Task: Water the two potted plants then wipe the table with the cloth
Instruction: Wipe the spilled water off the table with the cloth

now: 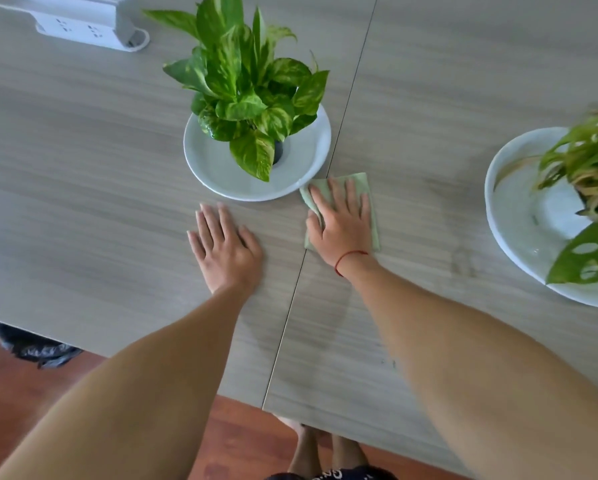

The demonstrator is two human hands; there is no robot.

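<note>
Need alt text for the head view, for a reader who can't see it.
The right hand presses a green cloth flat on the grey table, beside a potted plant on a white plate. The left hand rests flat, empty.

No legible text, brand, number or sign appears. White lettering shows on the dark shorts at the lower edge of the view, but it is cut off by the frame and too small to read. The white power strip at the far left of the bench bears socket openings only, no readable label.
</note>
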